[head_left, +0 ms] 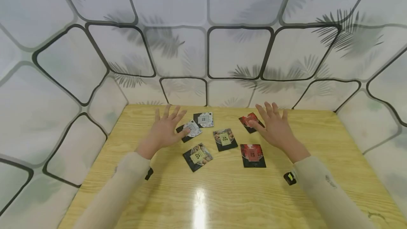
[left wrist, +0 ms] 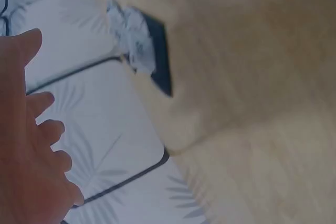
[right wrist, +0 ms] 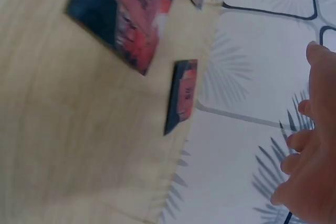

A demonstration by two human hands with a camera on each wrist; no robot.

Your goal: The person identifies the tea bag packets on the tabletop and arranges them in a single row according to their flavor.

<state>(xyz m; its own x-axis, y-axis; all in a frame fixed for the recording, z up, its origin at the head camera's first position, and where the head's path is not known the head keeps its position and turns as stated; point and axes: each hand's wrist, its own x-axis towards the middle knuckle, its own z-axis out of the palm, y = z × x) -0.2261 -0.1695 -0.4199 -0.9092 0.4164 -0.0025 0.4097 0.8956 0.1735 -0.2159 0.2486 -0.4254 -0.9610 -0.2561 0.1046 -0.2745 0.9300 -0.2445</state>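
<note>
My left hand (head_left: 163,130) hovers with fingers spread, its thumb overlapping a grey-and-black square packet (head_left: 194,126) in the head view. Another grey packet (head_left: 204,119) lies just behind that one. On the other side, my right hand (head_left: 276,130) is spread too, its thumb crossing the corner of a red-and-black packet (head_left: 248,118). A second red packet (head_left: 253,155) lies nearer. Between the hands are two packets with yellow labels, one central (head_left: 225,139) and one nearer left (head_left: 198,157). Neither hand holds anything. Both wrist views show extended fingers, away from the packets.
The packets lie flat on a light wooden table (head_left: 222,193). White panels with dark outlines and leaf prints stand along its back (head_left: 184,91) and both sides. A small dark device (head_left: 290,178) hangs under the right sleeve, and a similar one (head_left: 148,173) under the left.
</note>
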